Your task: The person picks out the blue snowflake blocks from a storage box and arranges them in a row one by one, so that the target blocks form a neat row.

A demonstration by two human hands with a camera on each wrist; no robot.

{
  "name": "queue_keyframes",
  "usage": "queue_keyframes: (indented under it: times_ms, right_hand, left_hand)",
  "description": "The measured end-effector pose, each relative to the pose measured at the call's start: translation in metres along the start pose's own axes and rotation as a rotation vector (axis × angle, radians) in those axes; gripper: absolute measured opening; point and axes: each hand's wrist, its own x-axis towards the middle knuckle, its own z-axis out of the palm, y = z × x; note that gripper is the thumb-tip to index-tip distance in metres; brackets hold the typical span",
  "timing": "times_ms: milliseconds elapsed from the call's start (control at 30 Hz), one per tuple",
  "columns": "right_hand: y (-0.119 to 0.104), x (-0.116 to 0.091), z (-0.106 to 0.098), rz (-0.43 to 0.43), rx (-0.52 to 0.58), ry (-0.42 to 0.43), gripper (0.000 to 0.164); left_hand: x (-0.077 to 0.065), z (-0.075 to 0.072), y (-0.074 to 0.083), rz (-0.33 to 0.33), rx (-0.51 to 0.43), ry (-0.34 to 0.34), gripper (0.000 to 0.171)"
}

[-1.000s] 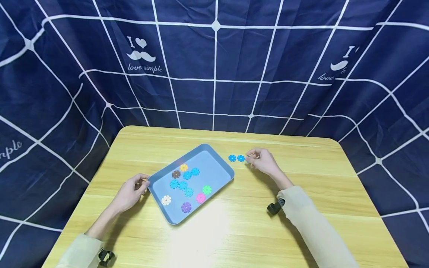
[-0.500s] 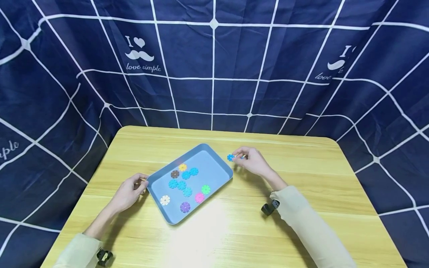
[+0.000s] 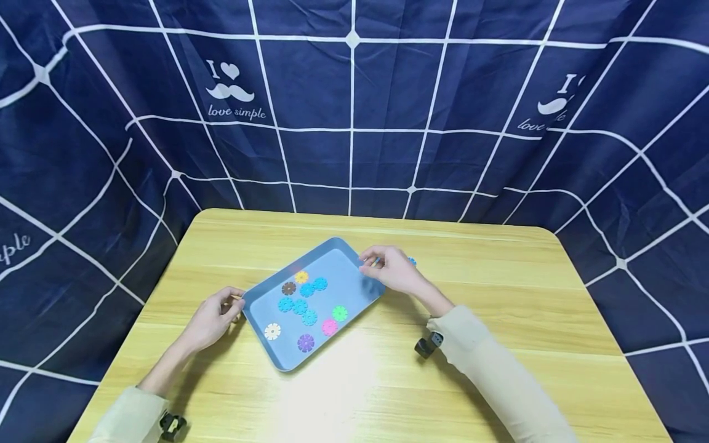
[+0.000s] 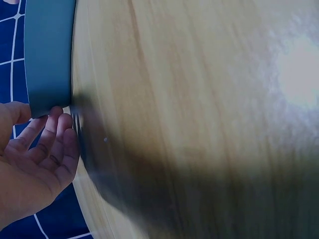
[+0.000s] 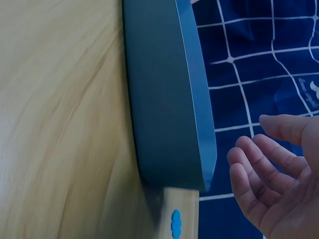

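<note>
A blue tray (image 3: 354,249) lies slanted on the table, holding several notched plastic discs. Inside are linked turquoise discs (image 3: 300,306) and single discs in orange, brown, cream, purple, pink and green. My left hand (image 3: 213,317) grips the tray's left end, thumb and fingertips at its wall. My right hand (image 3: 394,269) hovers over the tray's right end. In the right wrist view its fingers are loosely curled, the thumb stands apart and nothing is held. A blue disc (image 3: 412,261) shows on the table behind that hand, which hides the area beside it.
The wooden table (image 3: 487,271) has rounded back corners and bright glare near the front. A dark blue curtain (image 3: 310,154) with white lines hangs round its back and sides. Each wrist wears a black camera mount (image 3: 429,344).
My right hand has moved left, from the right end of the row of blue discs, past them to above the tray's right end. The left hand and the tray stay in place.
</note>
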Motion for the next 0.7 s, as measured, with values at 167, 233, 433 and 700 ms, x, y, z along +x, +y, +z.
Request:
queue_keyframes:
  times_ms: [167, 233, 433, 700]
  right_hand:
    - [-0.007, 0.004, 0.01, -0.02, -0.018, -0.026, 0.031]
    - [-0.009, 0.006, 0.014, -0.031, -0.027, -0.036, 0.03]
    - [-0.012, 0.011, 0.026, -0.056, -0.044, -0.055, 0.03]
    - [-0.012, 0.019, 0.041, -0.089, -0.075, -0.084, 0.029]
  left_hand:
    - [-0.001, 0.0, 0.001, -0.007, -0.005, -0.003, 0.025]
    - [-0.001, 0.0, 0.001, -0.009, -0.005, -0.004, 0.025]
    - [-0.001, -0.001, 0.002, -0.008, 0.0, -0.001, 0.025]
    - [-0.001, -0.001, 0.003, 0.0, 0.0, -0.001, 0.025]
